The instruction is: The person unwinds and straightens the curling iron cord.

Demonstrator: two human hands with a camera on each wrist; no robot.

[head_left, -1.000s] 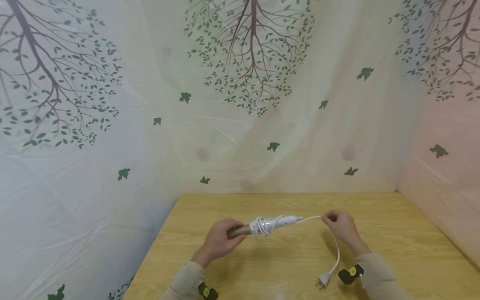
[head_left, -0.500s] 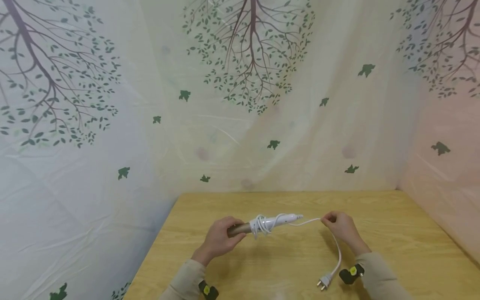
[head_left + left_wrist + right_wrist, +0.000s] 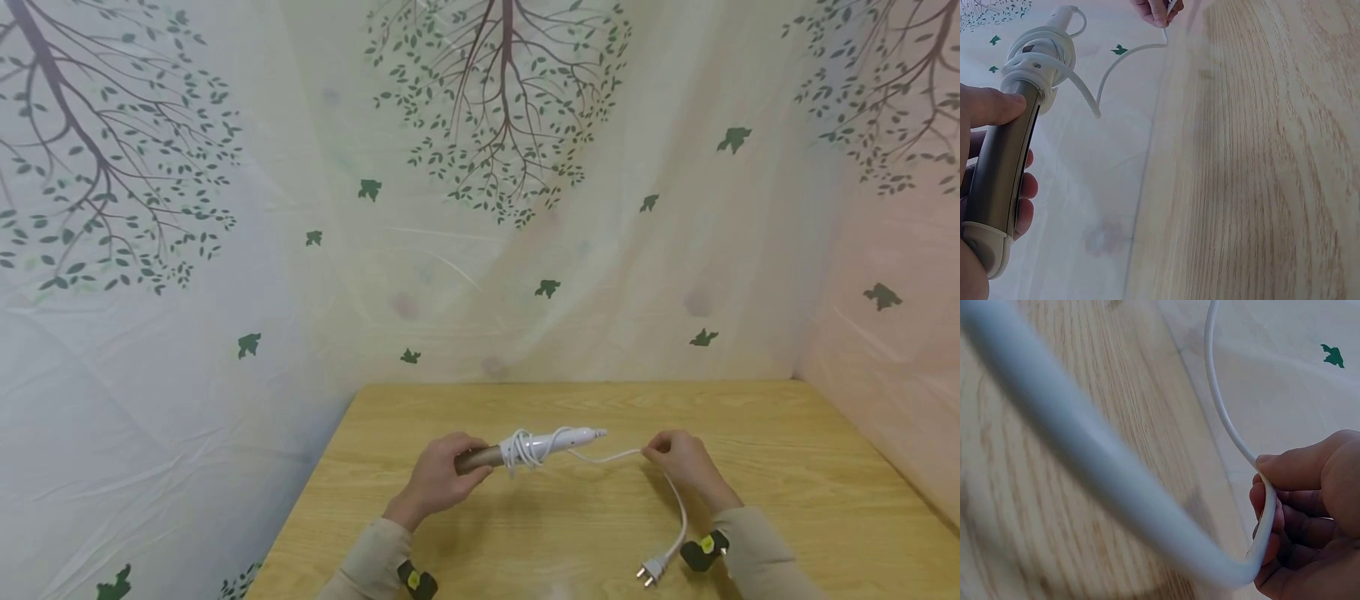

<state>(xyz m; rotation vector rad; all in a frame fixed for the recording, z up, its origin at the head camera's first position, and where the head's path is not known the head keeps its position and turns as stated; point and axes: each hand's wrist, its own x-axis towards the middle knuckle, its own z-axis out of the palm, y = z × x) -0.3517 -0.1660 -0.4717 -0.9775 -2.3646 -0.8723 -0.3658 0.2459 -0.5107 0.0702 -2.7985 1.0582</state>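
Note:
My left hand grips the bronze barrel of a hair straightener, fingers wrapped round it and thumb along the top. The straightener's white handle points right and slightly up, held above the table. White power cord is coiled several times round the handle. From the coils, a length of cord sags across to my right hand, which pinches it between thumb and fingertips, clear in the right wrist view. Below that hand the cord hangs in a curve, ending in a two-prong plug.
A wooden table lies beneath both hands. Pale curtains printed with trees and green leaves enclose its back and sides. Black devices with yellow marks sit at the left wrist and right wrist.
My right hand has lowered slightly with the cord. The cord stretch between the hands sags more, and the plug has shifted a little right and down. My left hand stays nearly still.

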